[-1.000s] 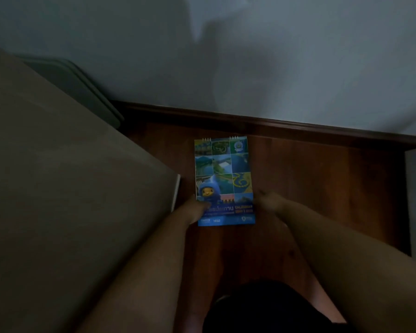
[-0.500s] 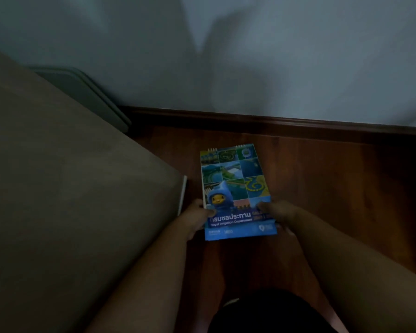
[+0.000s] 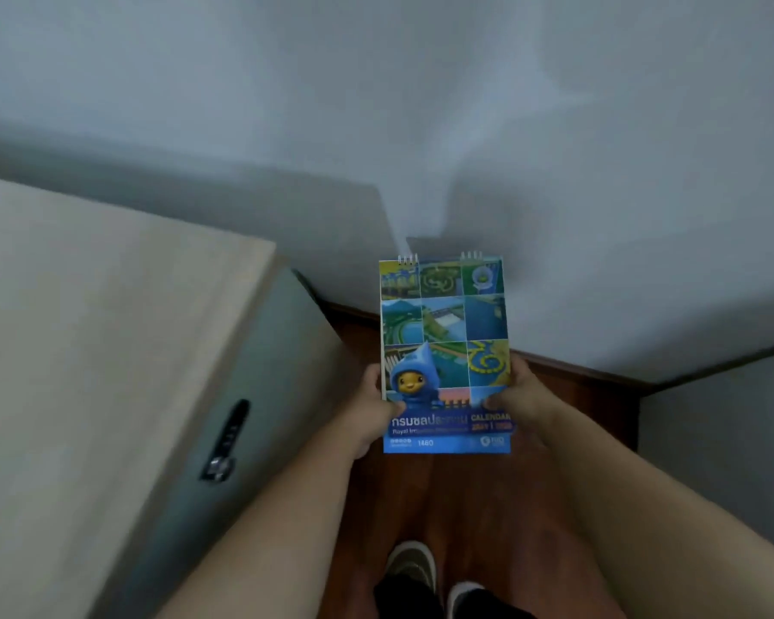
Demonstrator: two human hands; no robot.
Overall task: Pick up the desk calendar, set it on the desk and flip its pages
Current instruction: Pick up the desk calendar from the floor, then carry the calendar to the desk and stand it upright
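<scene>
The desk calendar (image 3: 444, 346) is a spiral-bound booklet with a blue and green photo cover and a blue cartoon mascot. It is held up in the air in front of me, cover facing me, spiral at the top. My left hand (image 3: 376, 408) grips its lower left edge with the thumb on the cover. My right hand (image 3: 521, 404) grips its lower right edge the same way. The beige desk top (image 3: 86, 350) lies to my left.
The desk's grey-green side panel (image 3: 278, 382) carries a dark handle (image 3: 226, 440). A reddish wooden floor (image 3: 465, 498) with a dark baseboard (image 3: 599, 373) runs below a pale wall (image 3: 465, 127). My feet in slippers (image 3: 421, 569) stand at the bottom.
The calendar has been lifted off the wooden floor and raised toward me in both hands. My view has risen, and the desk top and its side now show.
</scene>
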